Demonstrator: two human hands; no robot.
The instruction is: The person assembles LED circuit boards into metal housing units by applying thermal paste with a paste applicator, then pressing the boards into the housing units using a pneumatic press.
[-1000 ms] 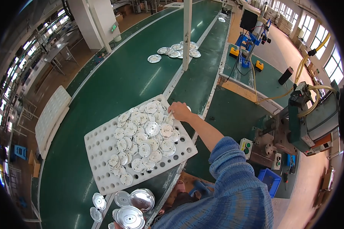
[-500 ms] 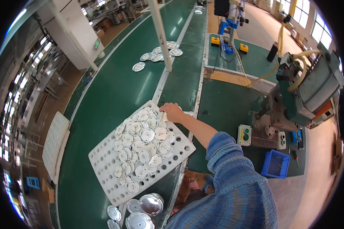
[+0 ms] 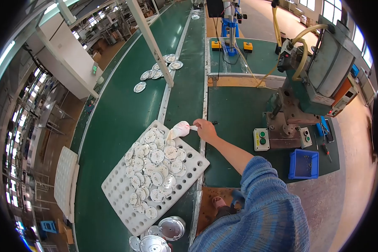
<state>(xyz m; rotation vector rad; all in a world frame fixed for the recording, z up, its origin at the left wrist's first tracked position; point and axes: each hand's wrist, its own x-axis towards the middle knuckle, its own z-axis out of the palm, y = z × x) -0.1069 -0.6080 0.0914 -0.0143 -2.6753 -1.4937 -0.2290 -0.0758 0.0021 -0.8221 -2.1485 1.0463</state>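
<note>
My right hand (image 3: 206, 129) is closed on the narrow white end of a white and pinkish bag-like item (image 3: 180, 129), whose exact nature is unclear. The item hangs over the upper corner of a white perforated board (image 3: 119, 199). Many thin round white plates (image 3: 156, 156) with small markings lie heaped on that board. Silvery round metal parts (image 3: 171, 228) sit by the board's lower edge. My left hand cannot be made out.
More discs (image 3: 140, 87) lie farther up the green conveyor (image 3: 113, 122), near a pale post (image 3: 149, 40). At right stand a press machine (image 3: 287, 126), a button box (image 3: 261, 139) and a blue bin (image 3: 303, 164). Another white board (image 3: 65, 185) leans at left.
My right hand has moved right, away from the plates, drawing the white and pinkish item out from the board's upper corner. The whole view has shifted somewhat.
</note>
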